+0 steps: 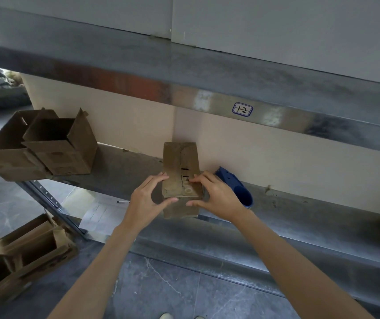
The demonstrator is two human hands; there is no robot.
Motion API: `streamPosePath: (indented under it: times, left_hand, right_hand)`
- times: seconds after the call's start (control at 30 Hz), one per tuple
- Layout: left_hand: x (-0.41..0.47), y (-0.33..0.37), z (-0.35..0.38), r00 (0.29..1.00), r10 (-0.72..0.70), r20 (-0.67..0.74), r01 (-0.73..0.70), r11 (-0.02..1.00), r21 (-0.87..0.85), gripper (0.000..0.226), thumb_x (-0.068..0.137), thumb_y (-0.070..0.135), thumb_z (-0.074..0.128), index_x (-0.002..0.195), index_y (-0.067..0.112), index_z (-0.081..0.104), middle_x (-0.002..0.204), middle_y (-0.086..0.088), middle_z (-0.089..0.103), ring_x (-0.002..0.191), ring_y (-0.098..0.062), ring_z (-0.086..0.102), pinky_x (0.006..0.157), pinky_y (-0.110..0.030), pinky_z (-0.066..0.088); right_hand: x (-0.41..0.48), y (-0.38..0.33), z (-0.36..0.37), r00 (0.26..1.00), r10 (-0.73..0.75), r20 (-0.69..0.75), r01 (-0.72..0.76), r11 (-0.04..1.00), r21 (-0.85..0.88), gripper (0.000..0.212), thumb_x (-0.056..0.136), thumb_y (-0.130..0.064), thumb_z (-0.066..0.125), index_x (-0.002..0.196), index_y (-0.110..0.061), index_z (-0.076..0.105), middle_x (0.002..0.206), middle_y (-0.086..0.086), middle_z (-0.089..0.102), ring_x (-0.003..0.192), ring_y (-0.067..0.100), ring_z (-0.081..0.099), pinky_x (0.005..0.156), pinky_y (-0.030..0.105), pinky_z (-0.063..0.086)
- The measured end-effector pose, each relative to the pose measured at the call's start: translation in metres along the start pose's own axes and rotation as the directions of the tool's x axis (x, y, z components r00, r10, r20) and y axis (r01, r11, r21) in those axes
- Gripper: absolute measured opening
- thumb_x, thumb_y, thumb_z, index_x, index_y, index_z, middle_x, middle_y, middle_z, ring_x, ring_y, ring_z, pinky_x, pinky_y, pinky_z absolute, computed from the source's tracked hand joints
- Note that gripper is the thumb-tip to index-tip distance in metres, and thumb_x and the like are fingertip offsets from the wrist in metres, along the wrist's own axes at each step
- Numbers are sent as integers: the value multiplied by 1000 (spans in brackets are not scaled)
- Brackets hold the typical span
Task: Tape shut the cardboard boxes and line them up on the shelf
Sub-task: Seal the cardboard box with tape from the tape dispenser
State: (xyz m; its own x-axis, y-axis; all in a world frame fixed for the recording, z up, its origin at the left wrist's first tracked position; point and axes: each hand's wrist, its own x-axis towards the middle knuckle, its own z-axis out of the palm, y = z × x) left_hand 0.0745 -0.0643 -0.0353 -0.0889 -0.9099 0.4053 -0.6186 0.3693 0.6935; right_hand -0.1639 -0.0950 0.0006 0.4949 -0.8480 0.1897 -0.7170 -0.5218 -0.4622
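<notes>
Brown corrugated card makes up the small cardboard box (179, 162) that stands at the front edge of the metal shelf (120, 166), directly ahead of the person and between the two hands. Its long axis runs away from the body toward the back wall (276, 153), and the centre seam (181, 157) of its closed top runs the same way.

The left hand (148, 201) curls round the near left corner, fingertips on the top edge and thumb on the front face. The right hand (216, 196) grips the near right corner likewise, with its fingers on the top beside the seam and its thumb below on the front. Whether any tape already crosses the seam is hard to tell; it looks bare.

A blue tape dispenser (239, 189) lies on the shelf just beside the box on its right, partly behind the right hand. That hand is clearly the nearer one to take it up, while the left hand could steady the box. A strip would then best be drawn along the seam, from the far end to the near edge.

Two open boxes (62, 146) sit well apart at the left end of the shelf.
</notes>
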Motion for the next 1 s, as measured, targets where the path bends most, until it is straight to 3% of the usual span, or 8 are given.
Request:
streamPosePath:
  times: [0.13, 0.33, 0.5, 0.63, 0.8, 0.93, 1.0]
  left_hand:
    - [-1, 4, 4, 999, -12, -37, 11, 1000, -12, 65, 73, 52, 79, 127, 22, 60, 130, 9, 59, 123, 1, 51, 103, -15, 41]
    - [-6, 5, 9, 997, -38, -67, 37, 999, -11, 65, 74, 53, 77, 129, 24, 58, 128, 17, 53, 121, 16, 41, 99, -2, 35]
    - [-5, -1, 4, 1000, -9, -25, 9, 1000, -5, 67, 74, 53, 75, 131, 24, 58, 131, 18, 51, 123, 22, 38, 102, -1, 30]
    - [3, -12, -11, 1000, -8, 21, 9, 999, -33, 63, 73, 53, 76, 130, 32, 57, 132, 22, 51, 124, 21, 39, 103, -1, 28]
    - [1, -21, -24, 998, -62, -16, 61, 997, -54, 48, 77, 52, 71, 121, 37, 59, 120, 33, 54, 114, 12, 51, 97, -14, 46]
    - [-8, -17, -20, 987, -151, -51, 145, 983, -113, 51, 80, 55, 66, 127, 40, 54, 122, 36, 51, 115, 7, 51, 93, -26, 52]
    - [-11, -12, -16, 974, -222, -46, 215, 969, -123, 64, 78, 69, 63, 134, 44, 45, 129, 36, 46, 120, 7, 45, 96, -28, 49]
  right_hand:
    - [0, -6, 10, 995, 50, -92, -51, 999, -8, 63, 77, -65, 63, 123, -22, 58, 123, -7, 52, 108, 11, 54, 80, 30, 55]
    - [-5, -9, 19, 985, 70, -158, -63, 997, 53, 60, 78, -59, 67, 121, -18, 60, 125, -5, 53, 115, 10, 53, 86, 29, 54]
    - [-8, -1, 1, 999, 47, 11, -47, 996, 77, 76, 71, -70, 60, 134, -28, 53, 134, -12, 48, 121, 5, 46, 95, 32, 50]
    - [-7, 6, -13, 993, -43, 111, 44, 999, -10, 75, 69, -65, 67, 136, -35, 54, 134, -11, 52, 122, 10, 44, 99, 32, 43]
    - [1, -10, -2, 986, -121, -115, 115, 992, -56, 47, 63, -42, 84, 106, -25, 76, 95, -2, 65, 96, 21, 57, 85, 40, 48]
    - [8, -22, 11, 977, -74, -198, 77, 997, 10, 40, 62, -41, 84, 98, -23, 79, 90, -1, 64, 88, 20, 56, 75, 40, 50]
    - [12, -28, 18, 969, -60, -238, 76, 995, 57, 38, 62, -39, 85, 96, -20, 79, 89, -1, 63, 87, 19, 54, 69, 37, 51]
